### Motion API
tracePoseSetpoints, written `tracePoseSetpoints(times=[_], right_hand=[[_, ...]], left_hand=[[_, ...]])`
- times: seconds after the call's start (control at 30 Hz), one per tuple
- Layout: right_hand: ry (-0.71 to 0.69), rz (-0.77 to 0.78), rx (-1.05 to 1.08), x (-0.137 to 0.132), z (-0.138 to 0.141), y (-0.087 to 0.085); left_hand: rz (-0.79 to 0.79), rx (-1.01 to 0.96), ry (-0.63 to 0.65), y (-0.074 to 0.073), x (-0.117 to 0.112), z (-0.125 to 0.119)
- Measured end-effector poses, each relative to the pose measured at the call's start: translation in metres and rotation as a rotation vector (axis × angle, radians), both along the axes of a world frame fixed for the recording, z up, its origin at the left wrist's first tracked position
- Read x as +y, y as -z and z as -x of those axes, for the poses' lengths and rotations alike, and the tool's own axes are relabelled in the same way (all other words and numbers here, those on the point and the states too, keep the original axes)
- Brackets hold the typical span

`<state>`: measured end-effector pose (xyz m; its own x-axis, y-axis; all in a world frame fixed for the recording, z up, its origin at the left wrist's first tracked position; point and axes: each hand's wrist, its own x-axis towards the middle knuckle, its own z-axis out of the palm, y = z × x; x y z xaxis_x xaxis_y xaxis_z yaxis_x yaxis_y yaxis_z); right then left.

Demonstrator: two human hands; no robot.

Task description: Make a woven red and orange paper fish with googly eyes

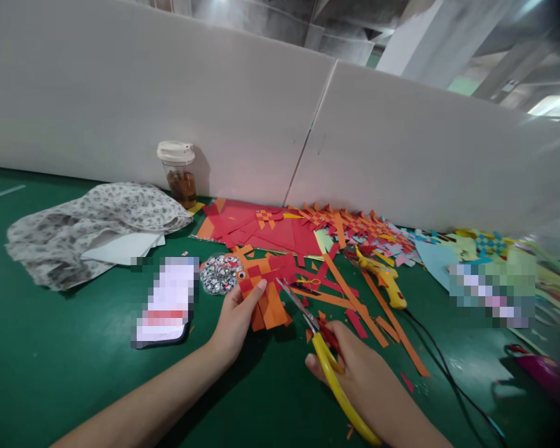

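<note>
Scissors [327, 361] gripped in right hand [359, 364], lower right of center; yellow handle running down toward bottom edge, blades pointing up-left, tips near right side of woven paper piece [271, 306]. Cannot tell if touching. Woven paper piece at frame center, red-orange check with an eye at its left end and orange flaps hanging below, pinched in left hand [233, 320] with thumb on top. Directly left of it, round patterned disc [218, 275]; farther left, phone [165, 305], pixelated, on green tabletop [51, 348]. Left side of frame: printed cloth [98, 208] with white papers [121, 247] on its front edge. Behind, upper left of center, lidded cup [180, 177], amber-brown contents. Above center, red sheets [287, 231]; to their right, row of red-orange woven pieces [354, 223]. Right of center: loose orange strips [392, 320], then yellow glue gun [392, 287], black cord [441, 354] trailing to lower right. Far right edge: magenta object [541, 370], blurred, cannot identify.
</note>
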<state>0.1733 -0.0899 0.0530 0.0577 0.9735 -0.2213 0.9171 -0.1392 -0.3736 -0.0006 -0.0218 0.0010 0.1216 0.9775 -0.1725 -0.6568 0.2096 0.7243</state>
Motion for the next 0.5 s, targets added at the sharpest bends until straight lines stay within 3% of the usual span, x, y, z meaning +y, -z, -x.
tracePoseSetpoints(times=[0.2,0.5], right_hand=[[-0.023,-0.067,-0.071,0.007,0.001,0.006],[-0.143,-0.398,-0.333,0.024,0.008,0.017]], left_hand=[[0.026,-0.046,0.001,-0.001,0.003,-0.009],[0.086,-0.116,0.037,0.000,0.007,-0.009]])
